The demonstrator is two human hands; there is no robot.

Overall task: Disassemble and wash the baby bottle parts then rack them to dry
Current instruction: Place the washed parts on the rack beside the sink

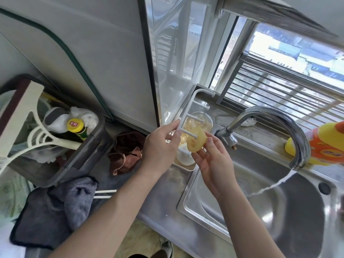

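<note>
Brown cloth (126, 153): crumpled on the counter, left of both hands.
Left hand (160, 148): fingers and thumb pinch the white rack's (187, 114) long bar.
Yellow ring (196, 139): against a rack peg, above the tray (186, 169).
Right hand (212, 157): thumb and fingertips pinch the ring.
Steel tap (270, 111): water runs into the sink (279, 220).

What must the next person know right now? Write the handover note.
Left hand: grips the upright bar of the drying rack, steadying it.
Right hand: pinches the yellowish ring at a middle peg; whether it is seated is unclear.
Racked: a clear piece on the peg above, a white piece on the lowest peg.
Left to do: seat the ring, let go, then probably shut the tap, which runs into the sink.
</note>
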